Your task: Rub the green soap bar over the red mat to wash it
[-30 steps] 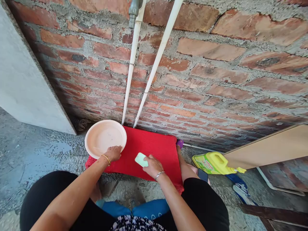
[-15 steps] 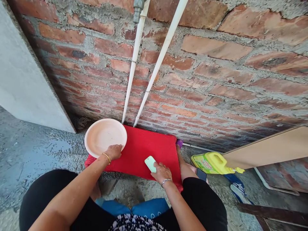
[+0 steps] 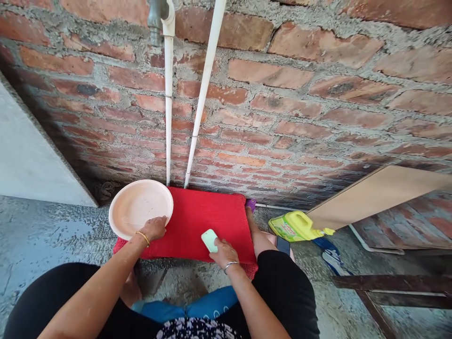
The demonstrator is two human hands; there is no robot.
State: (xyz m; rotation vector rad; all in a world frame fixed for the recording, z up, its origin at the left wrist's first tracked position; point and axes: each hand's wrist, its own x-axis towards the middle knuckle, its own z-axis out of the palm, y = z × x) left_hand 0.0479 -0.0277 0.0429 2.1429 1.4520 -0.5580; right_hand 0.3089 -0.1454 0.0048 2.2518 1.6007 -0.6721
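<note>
Behind the red cloth [image 3: 208, 207]: one brick wall [image 3: 282, 103], rough mortar, filling the background. Left of the cloth: one pale grey panel [image 3: 31, 146], set on edge. Right of the cloth: one tan board [image 3: 377, 193], leaning. The cloth itself: landmark piece, spread flat, its support hidden. Rising behind the cloth, left of its middle: two white pipes [image 3: 205, 84], slim. On the cloth's left end: one pale pink basin [image 3: 139, 202], round, upright. Just right of the cloth: one yellow jug [image 3: 296, 225], handled, labelled. Over the cloth's left end: left hand [image 3: 155, 229], gold bracelet [image 3: 144, 237] at the wrist, fingers curled at the basin's near right rim; whether it grips the rim or only rests there cannot be told. Over the cloth's near right part: right hand [image 3: 224, 253], silver bangle [image 3: 231, 265], grasping one pale green bar [image 3: 209, 239] by its near end, the far end exposed above the cloth.
</note>
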